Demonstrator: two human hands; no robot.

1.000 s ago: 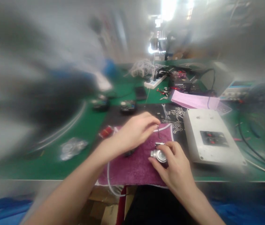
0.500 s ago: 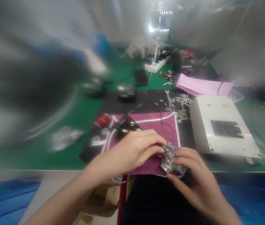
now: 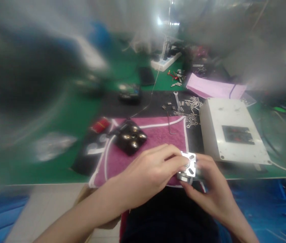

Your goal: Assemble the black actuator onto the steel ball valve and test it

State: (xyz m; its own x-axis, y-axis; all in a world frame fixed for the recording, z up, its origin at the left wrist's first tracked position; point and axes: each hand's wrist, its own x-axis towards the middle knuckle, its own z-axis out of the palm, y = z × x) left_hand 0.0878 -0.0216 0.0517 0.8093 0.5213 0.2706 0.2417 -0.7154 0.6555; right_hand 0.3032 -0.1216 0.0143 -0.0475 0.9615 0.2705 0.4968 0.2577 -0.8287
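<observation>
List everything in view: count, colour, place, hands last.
Table: one, green, throughout
Mat: one, black, on table
Cloth: one, purple, over mat
Domed block: one, black, on cloth
Hex key: one, dark, on cloth
Wrench: one, silver, on mat
Pins and rings: many, silver, beside wrench
Box: one, pale, right
Sheet: one, pink, behind box
Power strip: one, white, far centre
Flat object: one, black, beyond mat
Item: one, red, beside cloth
Plastic bag: one, clear, left
Blurred remainder: uncounted
Metal part: one, silver, front
Left hand: one, bare, touching part
Right hand: one, bare, holding part
</observation>
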